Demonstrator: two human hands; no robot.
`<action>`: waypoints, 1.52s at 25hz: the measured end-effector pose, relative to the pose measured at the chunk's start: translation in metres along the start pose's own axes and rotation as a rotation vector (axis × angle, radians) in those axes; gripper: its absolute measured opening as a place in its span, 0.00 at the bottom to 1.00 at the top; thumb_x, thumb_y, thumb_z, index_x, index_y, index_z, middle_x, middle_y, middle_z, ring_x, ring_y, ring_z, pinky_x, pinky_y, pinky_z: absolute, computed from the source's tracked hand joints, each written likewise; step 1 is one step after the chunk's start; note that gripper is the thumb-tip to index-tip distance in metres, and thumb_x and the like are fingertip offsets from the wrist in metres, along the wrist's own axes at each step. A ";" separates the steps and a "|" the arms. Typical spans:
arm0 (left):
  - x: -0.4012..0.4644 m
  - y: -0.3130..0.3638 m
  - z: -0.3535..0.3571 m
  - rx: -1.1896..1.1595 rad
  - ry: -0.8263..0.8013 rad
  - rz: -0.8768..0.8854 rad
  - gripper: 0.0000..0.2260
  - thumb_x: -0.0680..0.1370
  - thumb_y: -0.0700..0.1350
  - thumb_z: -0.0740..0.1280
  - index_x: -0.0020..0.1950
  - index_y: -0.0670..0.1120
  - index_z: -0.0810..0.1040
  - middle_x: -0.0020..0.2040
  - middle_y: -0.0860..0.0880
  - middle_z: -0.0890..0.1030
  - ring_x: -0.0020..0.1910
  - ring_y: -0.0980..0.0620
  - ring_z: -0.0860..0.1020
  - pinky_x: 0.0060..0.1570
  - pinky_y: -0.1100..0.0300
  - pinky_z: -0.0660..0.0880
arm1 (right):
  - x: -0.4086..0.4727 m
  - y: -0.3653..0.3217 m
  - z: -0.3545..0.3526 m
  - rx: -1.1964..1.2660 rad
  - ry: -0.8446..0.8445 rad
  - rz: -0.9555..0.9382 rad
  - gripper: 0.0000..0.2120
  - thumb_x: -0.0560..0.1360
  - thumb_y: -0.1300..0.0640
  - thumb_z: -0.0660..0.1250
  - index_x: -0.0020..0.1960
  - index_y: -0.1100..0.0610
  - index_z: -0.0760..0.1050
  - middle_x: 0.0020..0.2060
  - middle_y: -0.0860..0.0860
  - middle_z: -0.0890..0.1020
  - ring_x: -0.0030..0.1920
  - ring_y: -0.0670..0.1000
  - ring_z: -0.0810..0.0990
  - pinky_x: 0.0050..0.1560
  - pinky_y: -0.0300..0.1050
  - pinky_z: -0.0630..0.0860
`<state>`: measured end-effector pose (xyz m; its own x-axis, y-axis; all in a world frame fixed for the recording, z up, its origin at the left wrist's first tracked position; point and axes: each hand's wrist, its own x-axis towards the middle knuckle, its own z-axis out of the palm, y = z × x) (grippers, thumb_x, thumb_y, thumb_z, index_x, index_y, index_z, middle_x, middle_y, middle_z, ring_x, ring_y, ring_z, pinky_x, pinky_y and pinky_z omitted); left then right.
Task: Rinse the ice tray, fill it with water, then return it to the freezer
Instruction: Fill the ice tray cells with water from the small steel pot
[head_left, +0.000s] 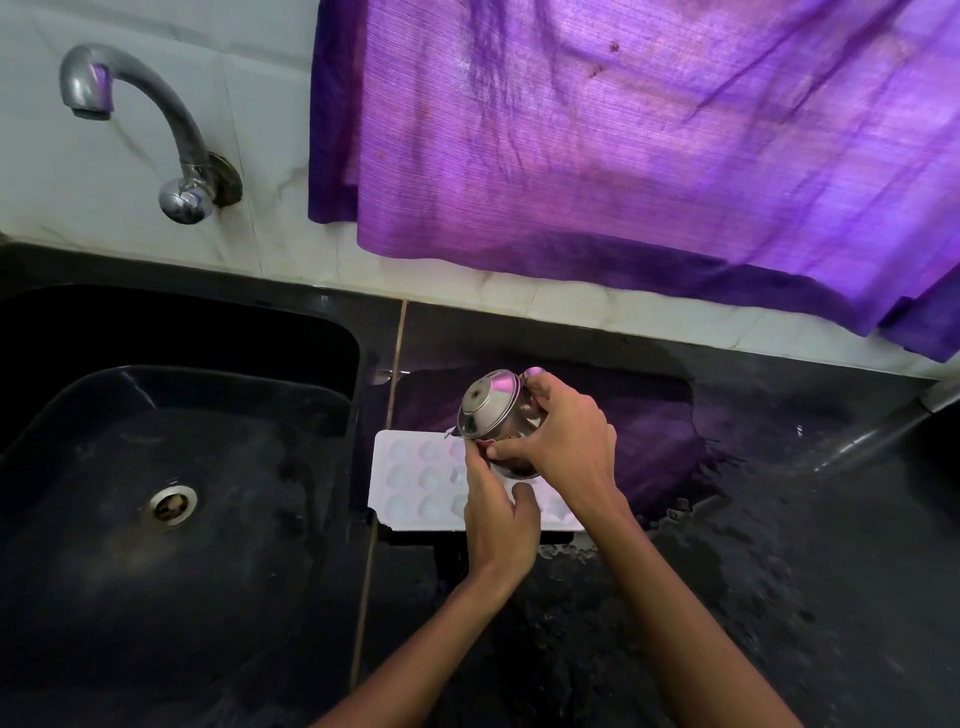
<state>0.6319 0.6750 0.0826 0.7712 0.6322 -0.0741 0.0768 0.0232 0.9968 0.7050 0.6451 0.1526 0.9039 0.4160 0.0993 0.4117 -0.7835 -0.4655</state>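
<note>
Two hands work above one white ice tray (415, 480), which lies flat on the dark wet countertop (779, 545), just right of the black sink (171, 467). I read the tray as a white plastic rectangle with rows of rounded cavities; three rows show at its left portion, and the right portion is partly covered by the hands. Its left short edge sits close to the sink's right rim. I cannot tell whether the cavities hold water.

Right hand (563, 447): fingers and thumb are curled round a small steel pot (491, 410), gripping it from the right side. The pot is tipped over on its side above the tray's rear edge, its rounded base facing up and left toward the camera.

Left hand (498, 512): positioned over the tray's middle, forearm entering from the lower frame edge. Its fingertips reach up to the pot's lower rim; the thumb (522, 499) points up over the tray. I cannot tell whether the fingers pinch the rim or only touch it.

Behind, a chrome tap (156, 130) projects from the tiled wall above the sink, and a purple curtain (623, 156) hangs over the counter.
</note>
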 end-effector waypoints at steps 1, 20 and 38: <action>0.000 0.001 0.000 -0.003 0.001 0.004 0.30 0.75 0.32 0.60 0.75 0.47 0.56 0.62 0.51 0.76 0.55 0.53 0.77 0.48 0.72 0.71 | -0.001 0.000 0.000 0.014 0.006 0.003 0.33 0.56 0.45 0.80 0.58 0.46 0.72 0.51 0.43 0.83 0.53 0.46 0.80 0.50 0.51 0.77; -0.002 -0.001 -0.011 -0.014 -0.040 0.058 0.32 0.75 0.32 0.59 0.76 0.48 0.54 0.65 0.50 0.74 0.61 0.51 0.75 0.62 0.52 0.73 | -0.010 -0.007 -0.007 0.060 0.062 -0.032 0.34 0.56 0.46 0.81 0.59 0.47 0.72 0.51 0.44 0.83 0.52 0.46 0.81 0.51 0.50 0.77; -0.029 -0.001 -0.002 -0.077 0.023 0.101 0.37 0.73 0.30 0.60 0.77 0.48 0.49 0.67 0.52 0.70 0.62 0.62 0.71 0.59 0.75 0.67 | -0.035 -0.002 -0.012 0.072 0.041 -0.031 0.30 0.57 0.46 0.80 0.56 0.47 0.74 0.48 0.44 0.83 0.50 0.46 0.80 0.45 0.44 0.76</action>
<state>0.6086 0.6581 0.0834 0.7580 0.6517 0.0270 -0.0503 0.0171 0.9986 0.6739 0.6264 0.1610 0.8954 0.4191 0.1504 0.4317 -0.7344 -0.5237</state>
